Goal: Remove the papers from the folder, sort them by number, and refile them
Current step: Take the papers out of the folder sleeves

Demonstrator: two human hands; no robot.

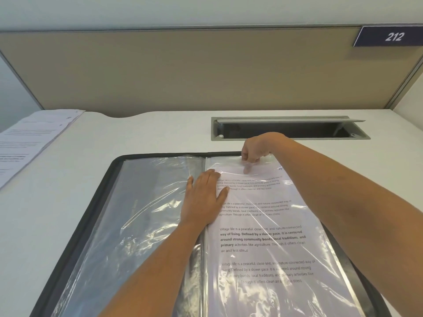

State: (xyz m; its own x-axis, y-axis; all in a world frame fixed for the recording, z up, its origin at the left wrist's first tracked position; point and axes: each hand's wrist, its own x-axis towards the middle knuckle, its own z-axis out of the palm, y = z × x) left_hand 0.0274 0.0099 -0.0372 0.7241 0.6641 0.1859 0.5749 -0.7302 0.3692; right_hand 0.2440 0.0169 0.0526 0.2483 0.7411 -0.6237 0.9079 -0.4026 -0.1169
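Bright even light, plastic glare, wide-angle bowing

Before me lies a white desk [142, 133] backed by a beige partition panel [183, 69]. A grey cable hatch [288, 131] is sunk into the desktop near the panel, its lid raised. A dark blue sign [391, 36] reading 212 sits at the panel's upper right

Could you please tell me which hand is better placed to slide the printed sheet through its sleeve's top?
Probably the right hand: it pinches the top of the printed sheet, while the left hand lies flat, steadying the folder.
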